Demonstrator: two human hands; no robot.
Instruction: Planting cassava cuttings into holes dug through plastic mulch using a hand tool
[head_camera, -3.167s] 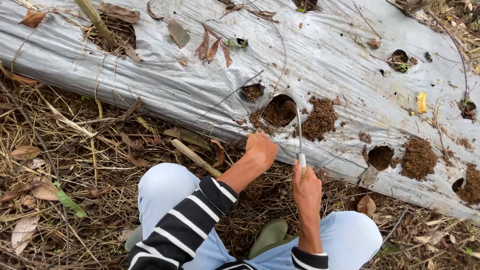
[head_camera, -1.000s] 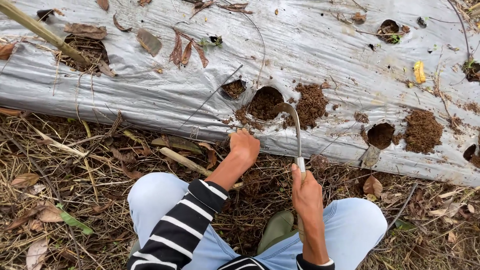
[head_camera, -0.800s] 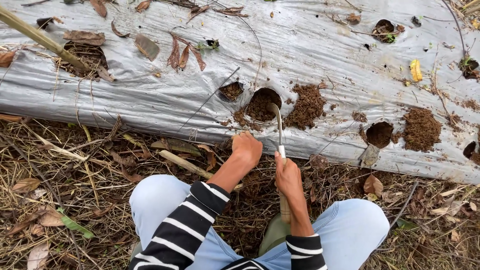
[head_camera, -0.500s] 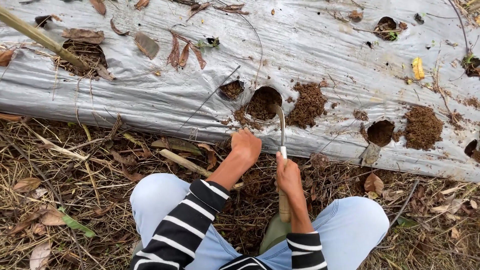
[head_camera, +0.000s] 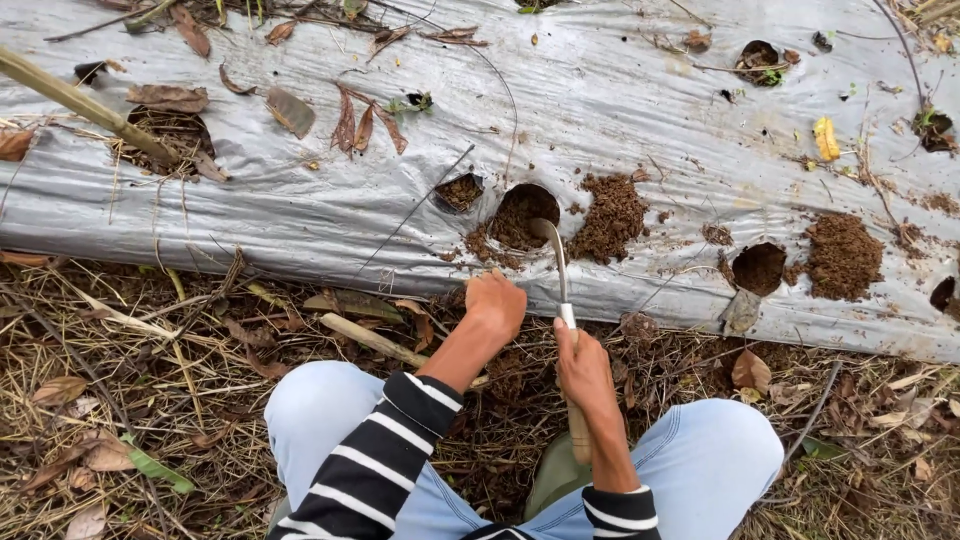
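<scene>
Wooden handle in the right hand: fingers wrapped fully round it, fist tight, thumb side toward the blade. The tool is a small curved sickle; its metal shaft rises from the fist, and its hooked tip sits at the near rim of a round hole cut in the plastic sheet. The butt of the handle sticks out below the wrist, over a green boot.

Left hand: curled into a loose fist, knuckles up, resting at the lower edge of the sheet just below and left of the hole. Whether it grips anything cannot be told; nothing shows between the fingers. The two hands are near each other but not touching, with the shaft between them.

Both forearms come out of black-and-white striped sleeves. Knees in pale blue trousers spread to either side.

A soil heap lies on the sheet just right of the hole, loose crumbs at its near rim. A smaller hole is just left. Further right: another hole with its own soil pile beside it. A bamboo stake rises tilted from a hole at far left. Dry leaves are scattered on the sheet; straw litter covers the ground below it.
</scene>
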